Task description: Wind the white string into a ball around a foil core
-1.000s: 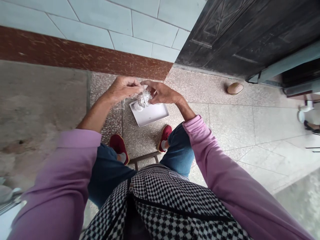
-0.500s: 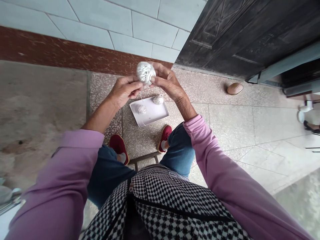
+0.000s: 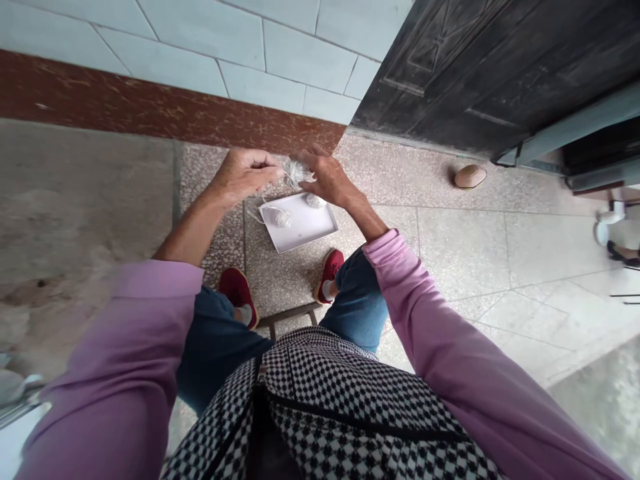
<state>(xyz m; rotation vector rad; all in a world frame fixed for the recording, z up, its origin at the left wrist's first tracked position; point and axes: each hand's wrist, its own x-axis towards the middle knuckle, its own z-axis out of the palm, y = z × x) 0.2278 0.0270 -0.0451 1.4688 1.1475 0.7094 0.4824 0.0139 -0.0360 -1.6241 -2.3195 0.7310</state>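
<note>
My left hand [image 3: 245, 175] and my right hand [image 3: 327, 179] meet above a white tray [image 3: 305, 230] on the floor. Between their pinched fingers is a small white ball of thread [image 3: 296, 172], blurred by motion. The left fingers pinch its left side, apparently on a strand, while the right hand curls round its right side. Two more thread balls lie in the tray, one at its left [image 3: 281, 217] and one at its far edge [image 3: 314, 201], partly behind my right hand. A loose strand trails off the tray's left side.
I sit on a low stool [image 3: 290, 313] with red shoes either side of the tray's near edge. A dark door [image 3: 480, 67] stands at the right, a tiled wall [image 3: 200, 40] ahead. A tan oval object [image 3: 470, 177] lies by the door.
The hands lifted the thread ball up off the tray, then brought it back down closer to the tray. The ball now looks smaller and blurred between the fingers.
</note>
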